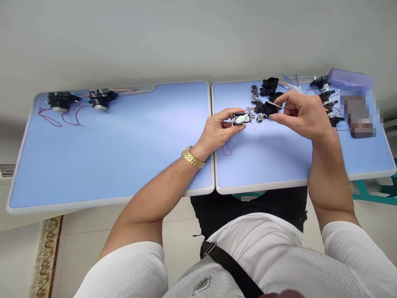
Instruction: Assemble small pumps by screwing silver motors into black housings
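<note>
"Holding what, in the head view, is the left hand (pixel 228 124)?"

"A small geared unit (pixel 242 118): a black case, its open face up, with white gears inside. Thumb and fingers are closed on its two long sides. A gold watch (pixel 192 157) circles the wrist behind that grip."

"And the right hand (pixel 297 111)?"

"It is pinched shut on a thin metal tool (pixel 275 106), held between thumb and forefinger, pointing toward the left hand. A black housing (pixel 269 108) lies at those fingertips; whether they touch it, I cannot tell."

"What lies between the two grips?"

"A loose cluster of small silver screws (pixel 250 111), just beside the geared unit, and a round metal part (pixel 259 118) nearer the right hand."

"Beyond them?"

"Past the right fingertips, more black housings (pixel 269 86), with blue sticks (pixel 290 79) behind. To the right of that hand, a row of black assemblies (pixel 327 97) with red wires, then a purple container (pixel 350 78) and a pixelated object (pixel 359 116)."

"Near the left grip?"

"A red wire loop (pixel 227 149) below it on the blue table (pixel 263 161). Well to its left, two wired black units (pixel 101 99)."
</note>
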Tool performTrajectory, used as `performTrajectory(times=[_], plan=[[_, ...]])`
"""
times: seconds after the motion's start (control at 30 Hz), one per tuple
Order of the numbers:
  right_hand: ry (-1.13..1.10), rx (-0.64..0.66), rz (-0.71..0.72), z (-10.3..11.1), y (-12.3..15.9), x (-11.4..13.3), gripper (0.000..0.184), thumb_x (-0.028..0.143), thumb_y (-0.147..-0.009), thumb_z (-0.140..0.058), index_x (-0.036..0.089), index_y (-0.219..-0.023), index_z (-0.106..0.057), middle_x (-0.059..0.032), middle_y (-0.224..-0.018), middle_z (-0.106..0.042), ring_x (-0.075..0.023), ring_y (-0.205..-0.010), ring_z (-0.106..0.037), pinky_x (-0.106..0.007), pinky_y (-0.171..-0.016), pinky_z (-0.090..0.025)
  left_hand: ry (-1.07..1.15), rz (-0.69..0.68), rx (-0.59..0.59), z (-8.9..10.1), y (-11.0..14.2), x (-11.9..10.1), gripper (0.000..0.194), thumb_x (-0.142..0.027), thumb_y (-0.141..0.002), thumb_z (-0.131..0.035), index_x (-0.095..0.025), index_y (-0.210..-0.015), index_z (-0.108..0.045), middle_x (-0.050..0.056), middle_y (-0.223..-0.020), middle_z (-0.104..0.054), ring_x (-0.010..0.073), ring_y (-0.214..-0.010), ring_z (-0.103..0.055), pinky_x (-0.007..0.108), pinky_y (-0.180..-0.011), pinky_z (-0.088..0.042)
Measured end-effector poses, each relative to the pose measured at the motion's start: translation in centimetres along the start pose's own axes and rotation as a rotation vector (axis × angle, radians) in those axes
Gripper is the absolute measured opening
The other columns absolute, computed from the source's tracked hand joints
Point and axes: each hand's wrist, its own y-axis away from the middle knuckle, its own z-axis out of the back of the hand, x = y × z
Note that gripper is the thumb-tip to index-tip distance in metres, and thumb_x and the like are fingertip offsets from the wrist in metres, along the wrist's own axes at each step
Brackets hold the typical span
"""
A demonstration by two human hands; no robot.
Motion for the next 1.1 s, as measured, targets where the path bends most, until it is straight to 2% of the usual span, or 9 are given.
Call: performTrajectory(times=[0.07,0.13,0.27,0.37,0.57,0.7,1.0,1.1], plan=[[-0.050,-0.095,0.088,-1.1,0.1,0.6,0.033,0.059,-0.102,-0.087,0.029,-0.115,-0.083,0.0027,-0.073,-0.068,-0.0200,-0.066,-0.060,-0.041,-0.071,-0.050,0.005,0.008,0.001,-0.2,0.2,-0.2,0.048,-0.051,-0.091,-0.100,-0.027,-0.133,-0.093,0.008,-0.119,-0.086,0.0151,-0.088,-0.072,0.022,-0.065,-0.056],[-0.066,-0.137,0.165,-2.3,0.2,0.9,0.035,0.061,-0.104,-0.085,0.030,-0.119,-0.082,0.0026,-0.075,-0.069,-0.0195,-0.066,-0.060,-0.040,-0.070,-0.052,0.004,0.016,0.004,-0.3,0.4,-0.5,0.045,-0.047,-0.092,-0.097,-0.027,-0.132,-0.093,0.007,-0.117,-0.086,0.0126,-0.080,-0.066,0.022,-0.062,-0.052],[-0.061,-0.141,0.264,-4.2,0.4,1.1,0.030,0.052,-0.106,-0.083,0.030,-0.126,-0.079,0.0049,-0.077,-0.070,-0.0168,-0.067,-0.061,-0.036,-0.071,-0.053,-0.046,0.054,0.020,-0.3,0.5,-1.1,0.039,-0.044,-0.092,-0.094,-0.025,-0.126,-0.093,0.003,-0.101,-0.081,0.0074,-0.064,-0.047,0.021,-0.054,-0.041],[-0.033,-0.127,0.300,-4.9,0.5,1.1,0.027,0.045,-0.105,-0.083,0.029,-0.126,-0.078,0.0062,-0.077,-0.069,-0.0147,-0.066,-0.059,-0.033,-0.069,-0.048,-0.052,0.058,0.036,-0.3,0.5,-1.7,0.033,-0.043,-0.092,-0.094,-0.021,-0.116,-0.092,0.003,-0.101,-0.082,0.0068,-0.064,-0.048,0.021,-0.054,-0.040],[0.018,-0.074,0.291,-4.9,0.6,1.4,0.027,0.042,-0.103,-0.084,0.026,-0.125,-0.080,0.0064,-0.077,-0.071,-0.0137,-0.065,-0.059,-0.032,-0.068,-0.043,-0.074,0.048,0.067,-0.4,0.5,-2.2,0.032,-0.042,-0.094,-0.093,-0.020,-0.117,-0.090,0.005,-0.110,-0.086,0.0053,-0.061,-0.042,0.023,-0.052,-0.035],[0.002,-0.043,0.294,-4.8,0.6,1.7,0.025,0.042,-0.103,-0.083,0.025,-0.122,-0.080,0.0063,-0.078,-0.072,-0.0133,-0.066,-0.059,-0.032,-0.068,-0.041,-0.092,0.036,0.053,-0.4,0.6,-1.9,0.034,-0.045,-0.094,-0.095,-0.022,-0.118,-0.091,0.006,-0.110,-0.086,0.0063,-0.063,-0.046,0.023,-0.052,-0.036],[0.012,-0.098,0.296,-4.8,0.6,1.3,0.028,0.045,-0.103,-0.082,0.026,-0.123,-0.079,0.0061,-0.077,-0.070,-0.0144,-0.066,-0.058,-0.033,-0.068,-0.042,-0.047,0.062,0.013,-0.5,0.7,-1.4,0.039,-0.043,-0.092,-0.096,-0.022,-0.125,-0.093,0.008,-0.118,-0.090,0.0066,-0.064,-0.049,0.023,-0.055,-0.043],[0.019,-0.080,0.280,-4.9,0.6,1.3,0.028,0.045,-0.104,-0.082,0.027,-0.124,-0.078,0.0060,-0.077,-0.071,-0.0151,-0.067,-0.058,-0.034,-0.069,-0.043,-0.048,0.055,0.021,-0.4,0.7,-1.3,0.038,-0.042,-0.093,-0.095,-0.023,-0.126,-0.093,0.007,-0.118,-0.089,0.0068,-0.064,-0.049,0.023,-0.056,-0.043]])
